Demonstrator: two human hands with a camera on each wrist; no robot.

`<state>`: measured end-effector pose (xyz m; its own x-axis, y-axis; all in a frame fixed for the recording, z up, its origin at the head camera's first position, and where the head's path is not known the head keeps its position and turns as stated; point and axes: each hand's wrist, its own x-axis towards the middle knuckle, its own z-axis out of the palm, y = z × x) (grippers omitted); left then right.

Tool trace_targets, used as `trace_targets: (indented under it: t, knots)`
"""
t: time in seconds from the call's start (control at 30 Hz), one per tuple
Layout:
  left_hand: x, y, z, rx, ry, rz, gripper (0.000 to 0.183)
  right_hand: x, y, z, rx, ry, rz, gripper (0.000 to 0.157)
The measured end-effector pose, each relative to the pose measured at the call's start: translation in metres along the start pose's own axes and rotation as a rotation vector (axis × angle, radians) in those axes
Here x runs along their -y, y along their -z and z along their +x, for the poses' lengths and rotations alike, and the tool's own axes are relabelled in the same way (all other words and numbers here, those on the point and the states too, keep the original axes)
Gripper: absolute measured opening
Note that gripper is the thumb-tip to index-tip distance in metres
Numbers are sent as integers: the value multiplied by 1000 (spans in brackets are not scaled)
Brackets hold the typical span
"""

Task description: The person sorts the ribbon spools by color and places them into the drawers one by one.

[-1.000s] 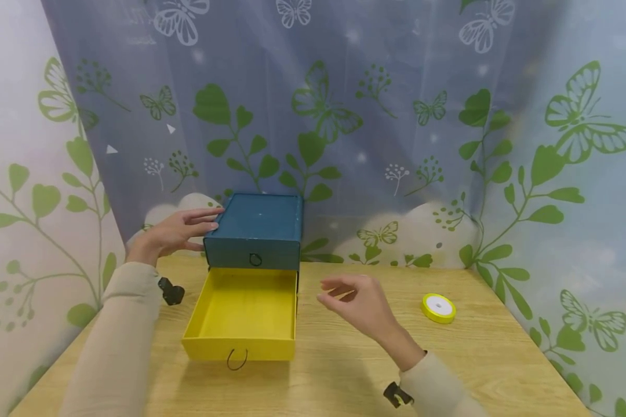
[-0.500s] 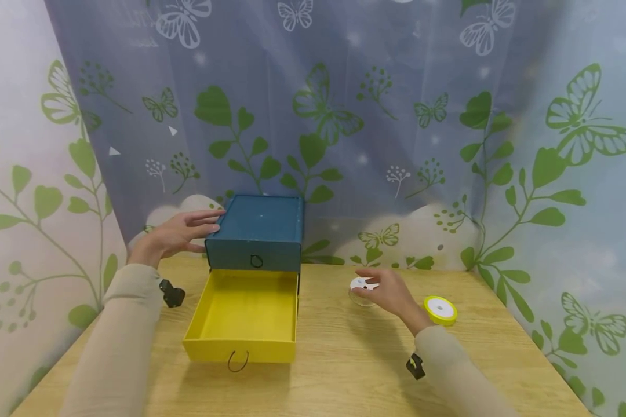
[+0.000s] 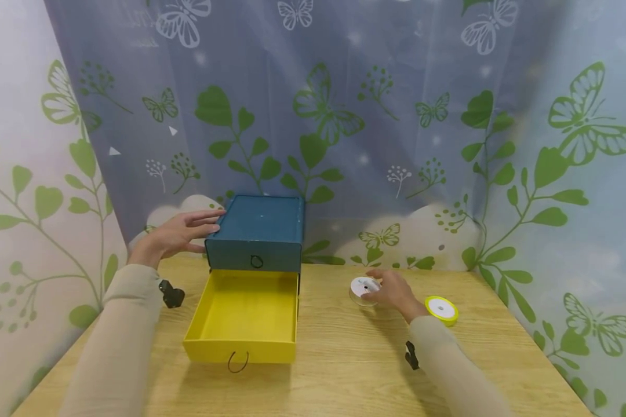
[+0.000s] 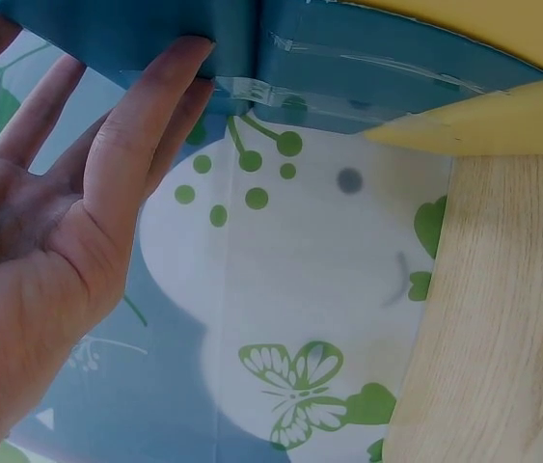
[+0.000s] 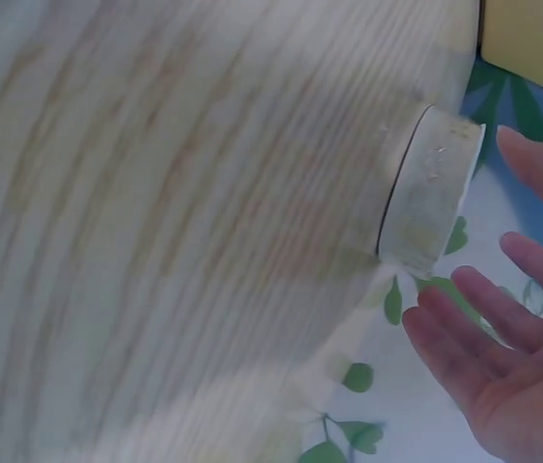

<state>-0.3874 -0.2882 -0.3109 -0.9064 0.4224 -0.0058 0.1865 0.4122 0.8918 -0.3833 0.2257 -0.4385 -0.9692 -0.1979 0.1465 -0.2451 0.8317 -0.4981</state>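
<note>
A blue cabinet (image 3: 263, 223) stands on the table with its lower yellow drawer (image 3: 242, 350) pulled out and nothing inside it. My left hand (image 3: 174, 234) rests with spread fingers against the cabinet's left side and top edge; in the left wrist view its thumb (image 4: 155, 116) touches the blue wall. To the drawer's right, a white-faced spool (image 3: 362, 286) with a clear or pale rim lies flat. My right hand (image 3: 393, 291) is just right of this spool. Seen from the right wrist, the fingers (image 5: 502, 304) are loosely extended and apart from the spool (image 5: 433, 188).
Farther right lies a yellow ribbon spool (image 3: 441, 310) with a white centre, close to my right forearm. The wooden table (image 3: 339, 370) meets a patterned curtain (image 3: 386, 145) behind and at both sides. A black loop pull (image 3: 237, 362) hangs from the drawer front.
From beside the drawer, my right hand moved right to the white-faced spool, which appeared on the table. It has since drawn slightly right, uncovering more of the spool. My left hand stayed put.
</note>
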Motion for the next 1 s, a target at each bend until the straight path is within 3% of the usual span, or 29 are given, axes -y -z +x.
trace_targets:
  t: [0.33,0.6,1.0]
  knots:
    - [2,1,1,1,-2,-4,72,-5,-10,10,38,-73,-22,83]
    - [2,2,1,2,-2,-3,72,-11,-16,15,54,-33,-43,90]
    - [2,2,2,-3,0,0,72,-6,-18,17,101,45,-146,76]
